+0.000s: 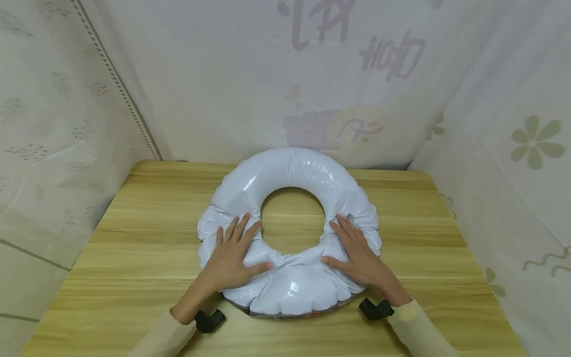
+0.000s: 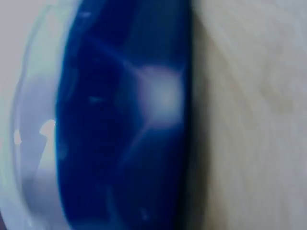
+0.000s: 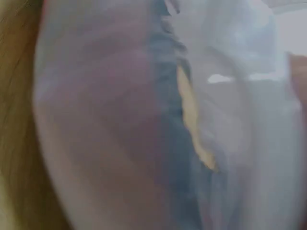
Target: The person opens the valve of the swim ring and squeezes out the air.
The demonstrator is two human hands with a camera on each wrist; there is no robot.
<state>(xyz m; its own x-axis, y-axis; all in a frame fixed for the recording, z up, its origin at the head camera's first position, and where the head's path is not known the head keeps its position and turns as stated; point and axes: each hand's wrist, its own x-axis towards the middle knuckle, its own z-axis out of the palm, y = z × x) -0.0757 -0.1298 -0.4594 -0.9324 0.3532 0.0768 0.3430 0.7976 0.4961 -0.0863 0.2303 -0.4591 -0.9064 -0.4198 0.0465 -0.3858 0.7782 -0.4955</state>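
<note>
In the head view, a glossy white inflatable swim ring [image 1: 290, 168], its plastic puckered along the seams, lies around the middle of the wood-grained, round-cornered bench [image 1: 134, 258], between its left and right edges and reaching toward the far one. The left hand [image 1: 232, 260] lies with fingers fanned on the ring's left side; the right hand [image 1: 359, 253] rests on its right side, fingers closer together, thumb apart.

The left wrist view shows a shiny dark-blue surface beside a pale rim, blurred.

The right wrist view shows pinkish, blue-grey and whitish film, creased and smeared.
</note>
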